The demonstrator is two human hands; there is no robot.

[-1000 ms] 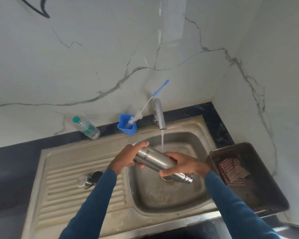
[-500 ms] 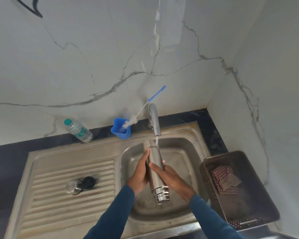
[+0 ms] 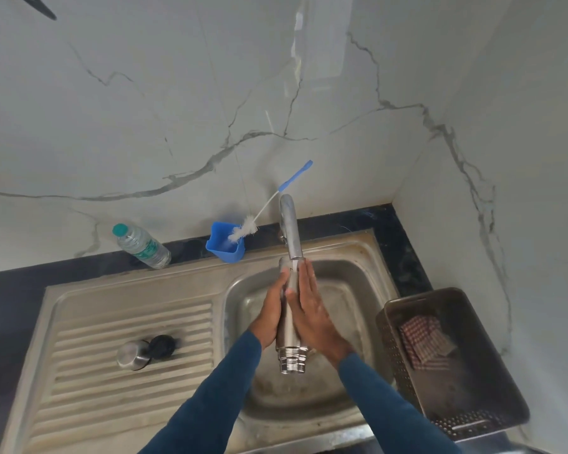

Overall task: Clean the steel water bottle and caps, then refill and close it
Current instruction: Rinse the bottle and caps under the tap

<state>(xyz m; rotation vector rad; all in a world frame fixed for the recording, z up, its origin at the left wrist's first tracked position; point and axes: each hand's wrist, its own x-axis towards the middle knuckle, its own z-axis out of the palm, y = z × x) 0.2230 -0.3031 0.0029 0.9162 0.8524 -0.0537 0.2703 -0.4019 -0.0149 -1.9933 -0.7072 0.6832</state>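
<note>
Now the steel bottle [image 3: 289, 335] is held over the sink bowl [image 3: 350, 303], under the tap [image 3: 291, 224], so water rinses it. Left grip [image 3: 271, 311] and right grip [image 3: 310, 308] press it between flat, straight fingers. The 2 caps [image 3: 133, 353] wait on the sink's left side.

Steel bottle [image 3: 291, 353] body mostly hidden between left hand [image 3: 270, 311], right hand [image 3: 312, 309]; plastic bottle [image 3: 144, 246] label unreadable

One head-worn wide-angle view looks down from close above the sink [image 3: 135, 290], facing the wall [image 3: 177, 93].
</note>
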